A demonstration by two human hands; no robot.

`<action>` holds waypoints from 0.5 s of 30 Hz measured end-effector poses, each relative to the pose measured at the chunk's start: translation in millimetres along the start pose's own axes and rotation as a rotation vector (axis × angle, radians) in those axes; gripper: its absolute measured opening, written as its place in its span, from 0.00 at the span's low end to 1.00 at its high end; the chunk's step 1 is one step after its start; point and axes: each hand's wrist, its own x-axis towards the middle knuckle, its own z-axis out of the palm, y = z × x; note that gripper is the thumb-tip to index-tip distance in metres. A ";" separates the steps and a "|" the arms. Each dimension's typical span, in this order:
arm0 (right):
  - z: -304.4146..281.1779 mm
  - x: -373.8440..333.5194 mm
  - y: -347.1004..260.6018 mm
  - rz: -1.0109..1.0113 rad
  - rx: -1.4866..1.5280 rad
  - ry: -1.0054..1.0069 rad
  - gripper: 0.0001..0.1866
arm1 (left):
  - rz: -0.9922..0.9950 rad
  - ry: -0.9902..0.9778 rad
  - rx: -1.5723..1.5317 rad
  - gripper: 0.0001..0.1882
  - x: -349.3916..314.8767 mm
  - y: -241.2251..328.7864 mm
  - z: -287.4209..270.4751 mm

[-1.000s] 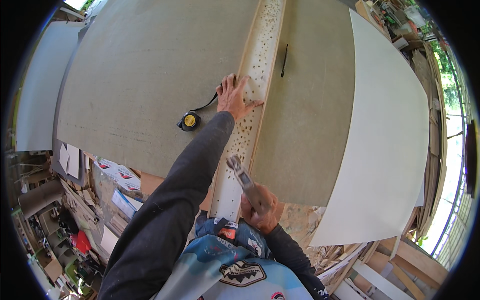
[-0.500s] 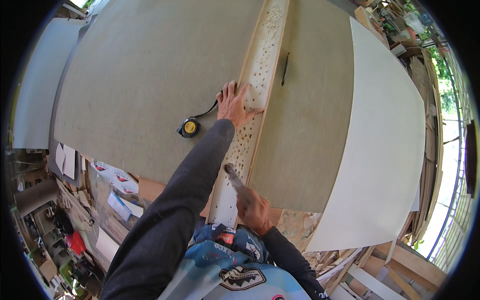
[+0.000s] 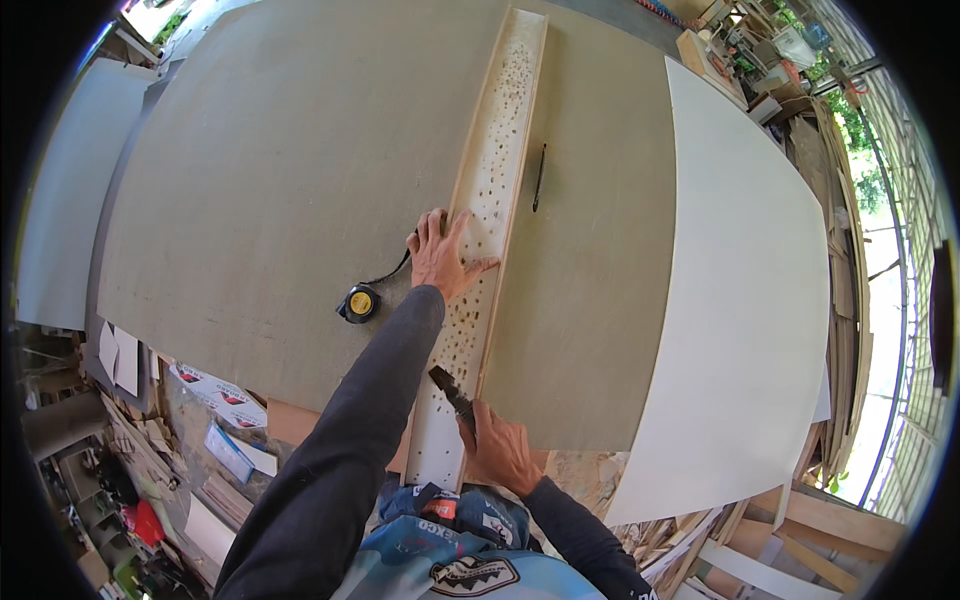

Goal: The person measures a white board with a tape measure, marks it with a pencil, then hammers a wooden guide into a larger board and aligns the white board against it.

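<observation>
On my feed, the left hand [image 3: 438, 258] rests, fingers spread, across the speckled white strip [image 3: 495, 150], which runs twelve to six o'clock over a drab sheet [image 3: 250, 150]. At its five o'clock, I see the right hand [image 3: 500, 450] wrapped around a dark tool [image 3: 450, 388], possibly pliers; a tape measure [image 3: 359, 303] sits at eight.
</observation>
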 end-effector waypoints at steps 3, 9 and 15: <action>-12.5 -4.9 -13.8 -0.035 0.154 0.183 0.15 | -0.002 -0.020 0.001 0.47 -7.6 1.0 -2.1; 8.0 -2.8 10.3 0.082 -0.042 -0.070 0.15 | -0.006 -0.027 -0.005 0.48 -4.7 2.8 -0.9; -14.9 44.6 28.7 0.184 0.344 0.315 0.13 | -0.006 -0.023 -0.005 0.49 -4.3 0.9 -0.3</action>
